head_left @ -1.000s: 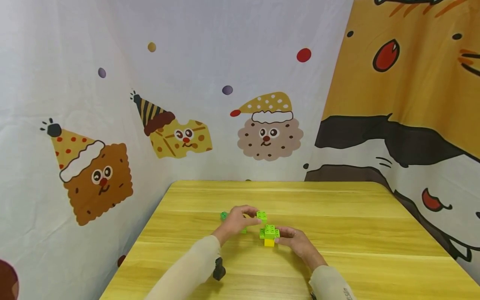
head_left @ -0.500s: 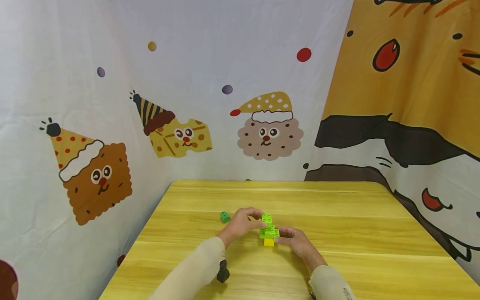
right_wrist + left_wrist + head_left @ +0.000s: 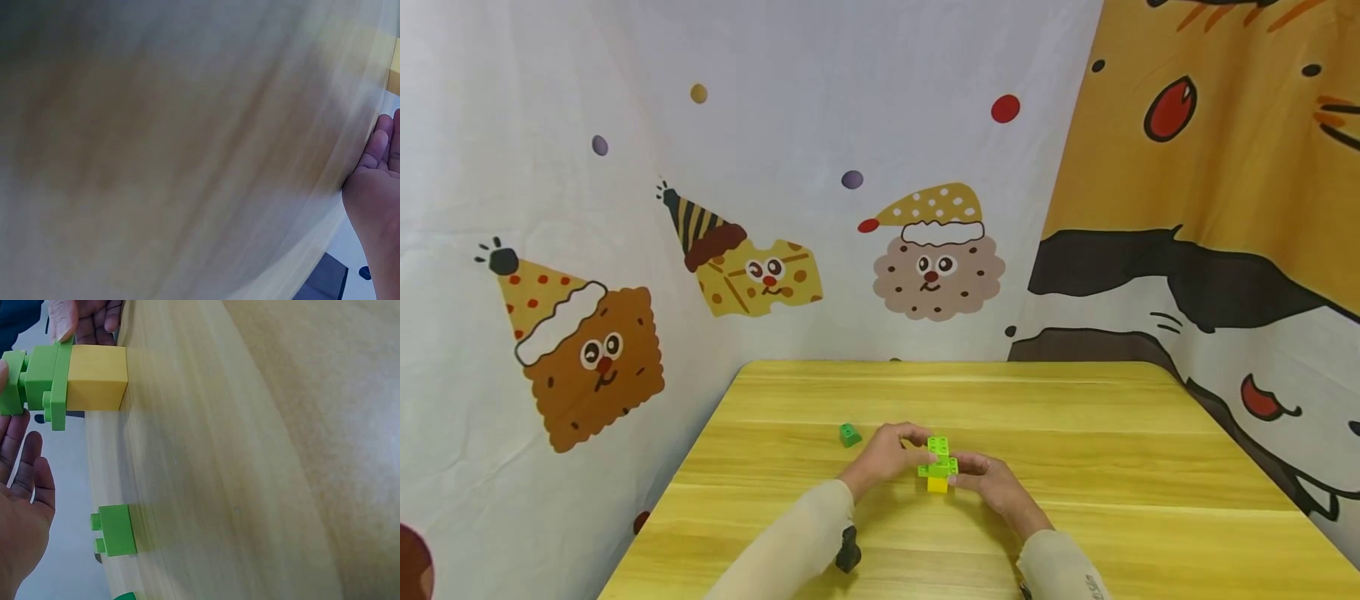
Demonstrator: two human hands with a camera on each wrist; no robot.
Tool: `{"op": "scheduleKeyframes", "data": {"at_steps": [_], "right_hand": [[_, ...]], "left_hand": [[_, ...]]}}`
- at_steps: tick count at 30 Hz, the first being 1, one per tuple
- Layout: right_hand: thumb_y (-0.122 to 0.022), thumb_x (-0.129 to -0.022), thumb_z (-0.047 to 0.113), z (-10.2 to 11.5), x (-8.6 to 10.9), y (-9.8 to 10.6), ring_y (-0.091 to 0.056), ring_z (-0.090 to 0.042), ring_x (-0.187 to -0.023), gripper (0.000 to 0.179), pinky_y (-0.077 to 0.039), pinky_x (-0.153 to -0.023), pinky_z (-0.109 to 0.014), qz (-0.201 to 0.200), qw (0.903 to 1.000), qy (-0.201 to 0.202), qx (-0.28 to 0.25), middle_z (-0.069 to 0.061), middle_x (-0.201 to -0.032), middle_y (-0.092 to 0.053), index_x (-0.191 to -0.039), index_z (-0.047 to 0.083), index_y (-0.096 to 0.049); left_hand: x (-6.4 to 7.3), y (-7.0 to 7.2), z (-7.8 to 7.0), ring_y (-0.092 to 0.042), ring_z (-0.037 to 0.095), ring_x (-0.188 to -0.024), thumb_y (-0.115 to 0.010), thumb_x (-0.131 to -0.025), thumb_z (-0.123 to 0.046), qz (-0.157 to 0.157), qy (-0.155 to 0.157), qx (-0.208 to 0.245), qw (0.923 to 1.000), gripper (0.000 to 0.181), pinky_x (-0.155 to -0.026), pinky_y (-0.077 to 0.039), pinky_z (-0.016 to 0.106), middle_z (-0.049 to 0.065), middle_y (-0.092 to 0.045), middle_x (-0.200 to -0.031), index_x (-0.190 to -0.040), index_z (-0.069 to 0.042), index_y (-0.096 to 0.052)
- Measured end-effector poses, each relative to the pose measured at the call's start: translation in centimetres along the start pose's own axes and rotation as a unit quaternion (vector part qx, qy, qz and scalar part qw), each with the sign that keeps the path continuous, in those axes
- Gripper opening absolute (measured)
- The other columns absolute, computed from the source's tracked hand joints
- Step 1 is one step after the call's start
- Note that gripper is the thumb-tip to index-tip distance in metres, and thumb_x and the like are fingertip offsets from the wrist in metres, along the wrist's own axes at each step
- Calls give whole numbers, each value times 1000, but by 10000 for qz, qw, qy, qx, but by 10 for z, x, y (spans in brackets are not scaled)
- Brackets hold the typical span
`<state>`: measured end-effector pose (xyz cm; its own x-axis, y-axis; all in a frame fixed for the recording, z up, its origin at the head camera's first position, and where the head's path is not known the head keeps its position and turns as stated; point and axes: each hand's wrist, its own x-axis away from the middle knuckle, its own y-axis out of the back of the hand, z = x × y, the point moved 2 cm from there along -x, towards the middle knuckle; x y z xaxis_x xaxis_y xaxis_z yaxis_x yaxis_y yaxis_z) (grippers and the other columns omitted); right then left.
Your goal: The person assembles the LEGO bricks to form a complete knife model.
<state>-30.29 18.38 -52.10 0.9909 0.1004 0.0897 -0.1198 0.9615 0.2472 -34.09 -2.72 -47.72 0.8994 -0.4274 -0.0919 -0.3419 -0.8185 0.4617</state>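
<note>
Pinching a lime-green brick [image 3: 937, 443] in my left hand [image 3: 889, 452] atop the yellow-based block stack [image 3: 937, 483], lower centre of head frame; right hand [image 3: 994, 483] grips the stack's side. Dark-green brick [image 3: 850, 435] on wood-grain table [image 3: 1060, 425], left of them.

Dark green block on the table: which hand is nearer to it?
Left. The left hand is just to the right of the dark green block, not touching it; the right hand is farther right, beyond the block stack.
</note>
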Motion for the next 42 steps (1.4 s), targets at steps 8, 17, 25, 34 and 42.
{"op": "scheduleKeyframes", "data": {"at_steps": [8,17,25,34,42], "right_hand": [[-80,-85,22,1,1,0,-60,-28,-113,47,-41,-100,-54,10,10000,2,-1,-10,-122,-67,-126,5,-66],[-78,-87,25,3,4,1,-60,-30,-113,49,-43,-99,-54,189,9996,192,64,-12,-122,-66,-128,2,-64],[-78,-87,25,2,3,1,-59,-30,-113,48,-41,-99,-56,181,9997,169,58,-12,-121,-67,-127,3,-65],[-78,-87,25,3,5,1,-59,-31,-114,48,-41,-99,-56,175,9997,143,95,-12,-122,-66,-127,4,-65],[-78,-87,24,5,6,0,-58,-33,-115,48,-41,-99,-57,139,9998,92,98,-14,-125,-65,-129,3,-64]], "left_hand": [[2,-1,1,-54,18,-89,-78,-87,-36,113,-41,-49,9999,26,-71,-48,33,-7,-63,-103,-110,-25,-74],[3,-4,3,-55,20,-89,-77,-88,-35,159,-121,-14,9998,24,-71,-48,32,-4,-63,-103,-109,-25,-73],[3,-8,3,-58,20,-95,-77,-88,-36,113,-166,207,9996,28,-76,-49,33,-8,-64,-102,-113,-24,-72],[5,-5,-3,-57,20,-98,-76,-88,-37,127,-247,-154,9995,26,-75,-48,31,-11,-63,-102,-112,-28,-73],[3,-4,-4,-56,21,-100,-77,-88,-38,129,-296,-281,9991,27,-77,-47,33,-12,-63,-101,-112,-26,-73]]}}
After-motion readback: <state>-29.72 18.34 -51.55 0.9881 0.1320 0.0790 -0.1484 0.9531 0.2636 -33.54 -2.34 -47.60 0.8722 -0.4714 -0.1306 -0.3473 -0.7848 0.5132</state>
